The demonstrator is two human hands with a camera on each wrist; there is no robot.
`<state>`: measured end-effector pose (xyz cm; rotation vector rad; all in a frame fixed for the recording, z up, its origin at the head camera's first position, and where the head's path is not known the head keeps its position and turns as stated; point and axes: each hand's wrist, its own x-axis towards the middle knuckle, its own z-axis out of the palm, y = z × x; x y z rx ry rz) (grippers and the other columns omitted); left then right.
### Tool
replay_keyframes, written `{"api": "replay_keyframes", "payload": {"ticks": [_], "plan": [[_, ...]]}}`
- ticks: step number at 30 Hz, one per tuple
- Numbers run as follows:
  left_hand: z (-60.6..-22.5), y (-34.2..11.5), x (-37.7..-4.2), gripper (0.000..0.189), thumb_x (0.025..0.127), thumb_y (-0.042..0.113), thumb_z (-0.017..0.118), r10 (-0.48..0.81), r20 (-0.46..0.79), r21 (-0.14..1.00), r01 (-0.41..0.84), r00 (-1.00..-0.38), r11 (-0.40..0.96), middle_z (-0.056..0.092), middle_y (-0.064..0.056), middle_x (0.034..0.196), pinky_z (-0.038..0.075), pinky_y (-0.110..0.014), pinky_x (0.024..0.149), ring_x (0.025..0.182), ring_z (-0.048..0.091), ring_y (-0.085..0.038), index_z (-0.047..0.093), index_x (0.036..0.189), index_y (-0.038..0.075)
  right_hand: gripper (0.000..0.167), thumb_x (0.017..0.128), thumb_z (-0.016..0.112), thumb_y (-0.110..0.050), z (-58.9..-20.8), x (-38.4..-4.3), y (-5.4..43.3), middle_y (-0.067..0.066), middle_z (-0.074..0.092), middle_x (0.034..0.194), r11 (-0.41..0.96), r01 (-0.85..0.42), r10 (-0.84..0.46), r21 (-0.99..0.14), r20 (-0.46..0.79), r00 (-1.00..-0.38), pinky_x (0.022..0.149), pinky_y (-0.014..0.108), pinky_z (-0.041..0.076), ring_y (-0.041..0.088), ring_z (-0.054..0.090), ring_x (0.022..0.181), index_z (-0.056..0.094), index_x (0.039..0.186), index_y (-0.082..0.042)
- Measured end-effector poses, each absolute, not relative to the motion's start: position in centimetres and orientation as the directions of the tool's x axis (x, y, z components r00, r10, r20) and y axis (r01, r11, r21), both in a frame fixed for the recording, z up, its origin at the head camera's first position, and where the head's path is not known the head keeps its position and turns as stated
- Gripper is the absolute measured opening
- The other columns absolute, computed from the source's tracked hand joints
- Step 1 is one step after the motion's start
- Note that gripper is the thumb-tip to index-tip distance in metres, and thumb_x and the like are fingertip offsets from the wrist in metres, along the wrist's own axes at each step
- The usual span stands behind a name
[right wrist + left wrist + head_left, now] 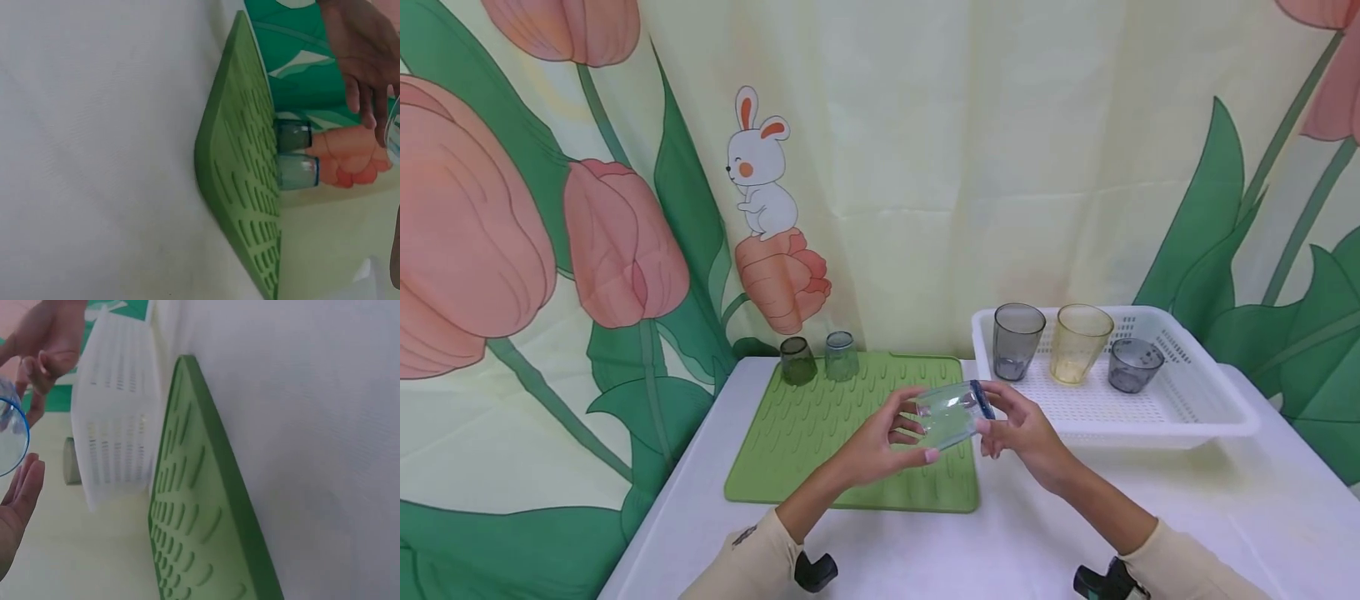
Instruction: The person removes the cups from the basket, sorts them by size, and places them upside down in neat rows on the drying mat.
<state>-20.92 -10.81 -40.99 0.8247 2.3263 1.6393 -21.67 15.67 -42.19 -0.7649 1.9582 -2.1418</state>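
A clear bluish drinking glass (951, 415) is held sideways above the green mat (775, 467), its thick dark blue base to the right. The right hand (1030, 433) grips it around that base, thumb in front and fingers behind. At the other end, the left hand (880, 437) is spread around the open rim, its thumb just below and its fingertips close to the glass. The glass's blue-edged rim shows in the left wrist view. Two small tumblers, one dark green (798, 362) and one bluish (842, 358), stand at the mat's back left.
To the right, a white perforated basket (1195, 429) holds a tall grey glass (1017, 346), a tall amber glass (1077, 346) and a short grey glass (1133, 367). Behind the white-covered table (970, 550) hangs a curtain (925, 167) with tulips and a rabbit.
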Motion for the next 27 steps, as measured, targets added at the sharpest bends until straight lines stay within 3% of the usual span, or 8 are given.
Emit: {"api": "replay_keyframes", "payload": {"ticks": [9, 14, 18, 27], "plan": [[-42.7, -13.5, -20.3, 0.075, 0.091, 0.033, 0.075, 0.489, 0.145, 0.892, 0.327, -0.86, 0.311, 0.056, -0.009, 0.135, 0.05, -0.044, 0.102, 0.122, 0.058, -0.035, 0.035, 0.151, 0.014, 0.05, 0.094, 0.065, -0.006, -40.9, -23.1, 14.0, 0.017, 0.054, 0.132, -0.013, -0.243, -0.4, -0.97, 0.227, -0.888, 0.058, 0.027, 0.055, 0.014, 0.066, 0.064, 0.047, 0.14, -0.008], [-43.8, -15.6, -20.1, 0.064, 0.092, 0.029, 0.075, 0.465, 0.13, 0.884, 0.315, -0.876, 0.346, 0.057, -0.017, 0.132, 0.049, -0.053, 0.1, 0.12, 0.058, -0.04, 0.045, 0.146, 0.012, 0.055, 0.092, 0.069, -0.01, -39.9, -24.2, 12.8, 0.023, 0.049, 0.141, 0.051, -0.236, -0.401, -0.97, 0.196, -0.895, 0.06, 0.029, 0.055, 0.015, 0.067, 0.066, 0.046, 0.142, -0.005], [-44.6, -17.7, -19.8, 0.056, 0.093, 0.03, 0.074, 0.44, 0.106, 0.868, 0.298, -0.892, 0.396, 0.059, -0.017, 0.13, 0.05, -0.049, 0.098, 0.117, 0.06, -0.035, 0.051, 0.142, 0.014, 0.056, 0.091, 0.072, -0.016, -39.2, -25.1, 12.0, 0.023, 0.05, 0.141, 0.113, -0.25, -0.401, -0.962, 0.186, -0.897, 0.062, 0.032, 0.056, 0.016, 0.068, 0.068, 0.049, 0.142, -0.007], [-46.0, -22.7, -19.2, 0.057, 0.092, 0.035, 0.074, 0.355, 0.026, 0.836, 0.215, -0.935, 0.505, 0.062, -0.014, 0.126, 0.051, -0.034, 0.09, 0.11, 0.061, -0.028, 0.056, 0.136, 0.005, 0.061, 0.089, 0.077, -0.027, -38.0, -27.5, 9.6, 0.019, 0.055, 0.137, 0.228, -0.269, -0.426, -0.936, 0.153, -0.892, 0.065, 0.036, 0.057, 0.029, 0.072, 0.076, 0.051, 0.142, -0.013]]}}
